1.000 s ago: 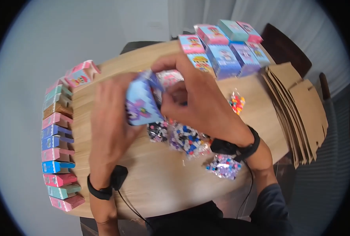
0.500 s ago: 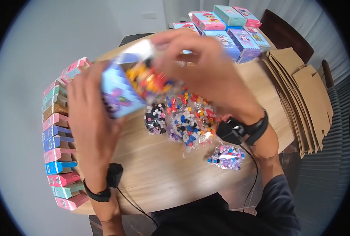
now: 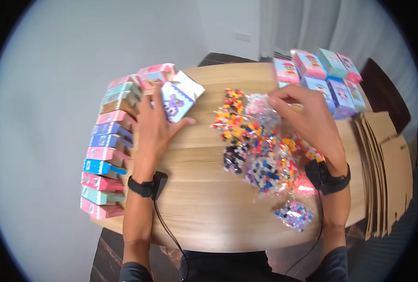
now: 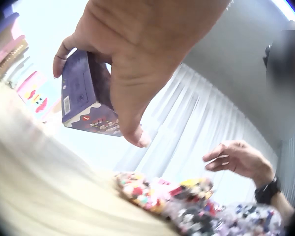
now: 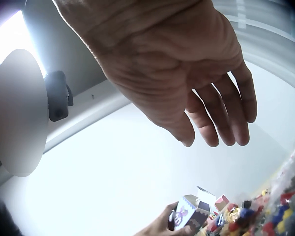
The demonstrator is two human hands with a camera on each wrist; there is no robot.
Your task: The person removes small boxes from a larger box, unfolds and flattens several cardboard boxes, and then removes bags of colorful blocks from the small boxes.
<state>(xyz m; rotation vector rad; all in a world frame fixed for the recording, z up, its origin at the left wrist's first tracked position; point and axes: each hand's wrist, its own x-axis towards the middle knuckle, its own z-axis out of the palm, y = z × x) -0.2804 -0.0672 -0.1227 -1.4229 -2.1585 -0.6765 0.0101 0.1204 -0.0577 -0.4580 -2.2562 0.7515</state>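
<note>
My left hand (image 3: 155,122) holds a small blue-and-purple cardboard box (image 3: 178,104) at the far left of the table, fingers along one side and thumb at the other. The box's white flap (image 3: 191,86) stands open, and in the left wrist view its purple side (image 4: 78,91) shows a barcode. Over the far side of a pile of clear bags of colored toy bricks (image 3: 265,171) hovers my right hand (image 3: 310,115). Its fingers hang loosely with nothing between them in the right wrist view. A bag of orange and black bricks (image 3: 234,101) lies at the pile's far edge.
A row of opened small boxes (image 3: 106,155) lines the table's left edge. Closed boxes (image 3: 317,89) are grouped at the back right, beside a stack of flattened brown cardboard (image 3: 383,164). One bag of purple and blue bricks (image 3: 293,215) lies apart near the front.
The box, tilted with a bag of bricks at its mouth half a second ago, has moved left with my left hand. My right hand has parted from it and is now over the pile.
</note>
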